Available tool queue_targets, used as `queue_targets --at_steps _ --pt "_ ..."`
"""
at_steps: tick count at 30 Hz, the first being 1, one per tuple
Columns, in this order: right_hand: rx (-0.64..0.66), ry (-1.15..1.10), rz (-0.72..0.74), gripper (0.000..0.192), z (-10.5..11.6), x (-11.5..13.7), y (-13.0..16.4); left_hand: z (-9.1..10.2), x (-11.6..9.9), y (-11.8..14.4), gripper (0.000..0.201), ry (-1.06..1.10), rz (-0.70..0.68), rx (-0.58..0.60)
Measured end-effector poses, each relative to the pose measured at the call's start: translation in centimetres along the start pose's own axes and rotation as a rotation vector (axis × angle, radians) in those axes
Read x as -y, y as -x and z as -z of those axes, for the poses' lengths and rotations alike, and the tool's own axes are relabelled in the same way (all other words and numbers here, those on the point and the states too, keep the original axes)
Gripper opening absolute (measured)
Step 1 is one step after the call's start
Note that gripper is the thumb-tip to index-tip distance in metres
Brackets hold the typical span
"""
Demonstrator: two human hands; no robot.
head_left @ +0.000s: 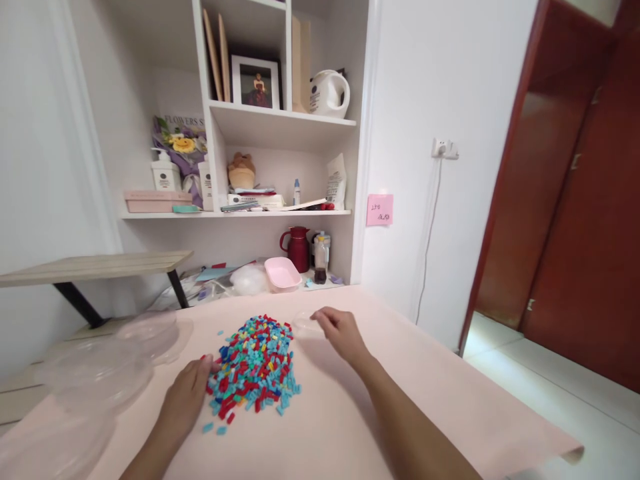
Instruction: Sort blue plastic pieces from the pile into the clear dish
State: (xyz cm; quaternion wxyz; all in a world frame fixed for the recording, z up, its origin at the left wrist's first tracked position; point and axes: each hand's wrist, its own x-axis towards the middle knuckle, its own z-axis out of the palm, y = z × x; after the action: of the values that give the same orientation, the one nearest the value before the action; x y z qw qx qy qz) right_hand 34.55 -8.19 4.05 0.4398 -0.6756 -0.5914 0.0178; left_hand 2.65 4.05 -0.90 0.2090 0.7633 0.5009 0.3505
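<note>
A heap of small plastic building bricks [257,360], mostly light blue and red with some green, yellow and dark blue, lies on the pink-covered table. My left hand [185,393] rests at the heap's left edge, fingers stretched out and touching the bricks there. To the right of the heap, my right hand [343,337] is closed in a pinch at the rim of a clear plastic dish [304,325], which is faint against the tabletop. A few loose bricks [221,431] lie in front of the heap.
Clear round plastic containers [95,373] stand along the left side. Behind the table are a pink basin [283,274], a dark red jug [298,249] and a bottle [320,261]. A small wooden stand [95,267] is at the left. The tablecloth edge [575,453] hangs at the right.
</note>
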Motion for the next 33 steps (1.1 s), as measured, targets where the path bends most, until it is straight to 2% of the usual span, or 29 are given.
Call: queue_targets --at_steps 4,9,14,23,33 --pt "0.233 0.067 0.107 0.026 -2.0 1.4 0.8 -0.1 0.0 0.0 0.049 0.007 0.012 -0.005" --pt "0.368 0.173 0.092 0.028 -3.5 1.0 1.2 0.0 -0.1 0.0 0.049 -0.001 0.015 -0.009" --pt "0.43 0.204 0.069 0.032 -3.4 0.7 1.3 0.1 -0.3 0.2 0.05 -0.005 0.017 -0.008" --pt "0.549 0.105 0.06 0.021 -3.1 -0.5 1.1 0.2 -0.8 0.3 0.053 -0.026 0.023 0.007" --pt "0.518 0.165 0.062 0.018 -3.5 0.2 1.1 -0.1 -0.2 -0.2 0.042 -0.07 0.0 0.01"
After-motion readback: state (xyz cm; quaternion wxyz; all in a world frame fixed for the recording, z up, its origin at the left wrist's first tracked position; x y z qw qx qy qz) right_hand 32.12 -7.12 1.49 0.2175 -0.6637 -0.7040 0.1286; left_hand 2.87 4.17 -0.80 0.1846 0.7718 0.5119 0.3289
